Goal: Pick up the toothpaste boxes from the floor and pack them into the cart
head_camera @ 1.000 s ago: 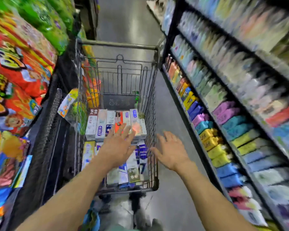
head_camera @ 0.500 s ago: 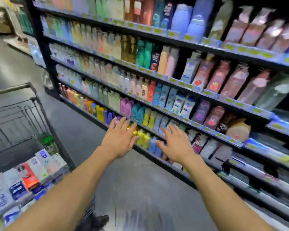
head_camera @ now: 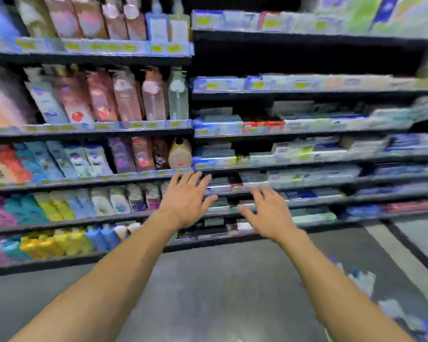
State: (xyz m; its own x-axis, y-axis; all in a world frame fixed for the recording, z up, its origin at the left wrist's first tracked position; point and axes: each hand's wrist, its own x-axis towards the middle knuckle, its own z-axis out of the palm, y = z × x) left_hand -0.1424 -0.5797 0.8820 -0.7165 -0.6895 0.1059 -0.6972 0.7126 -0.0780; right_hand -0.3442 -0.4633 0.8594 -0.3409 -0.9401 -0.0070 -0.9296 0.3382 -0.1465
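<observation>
Both arms extend forward over the grey floor [head_camera: 220,287]. The left hand [head_camera: 185,201] and right hand [head_camera: 269,213] are empty, fingers spread, palms down. Stocked shelves [head_camera: 89,180] fill the background. Blurred boxes [head_camera: 363,280] lie on the floor at lower right.

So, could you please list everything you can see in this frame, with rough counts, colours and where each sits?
bottles and pouches: many, pink, brown, white, blue, yellow; left shelf bays, several tiers.
flat boxes: many, mostly white, blue and green, blurred; right shelf bays, lying flat.
price labels: many, yellow-green; along the shelf edges.
shelving: black; across the back of the view.
floor: grey; in front of the shelving.
boxes on the floor: a few, white and blue, too blurred to count; lower right.
left hand: one, fingers spread, holds nothing; centre.
right hand: one, fingers spread, holds nothing; right of centre.
</observation>
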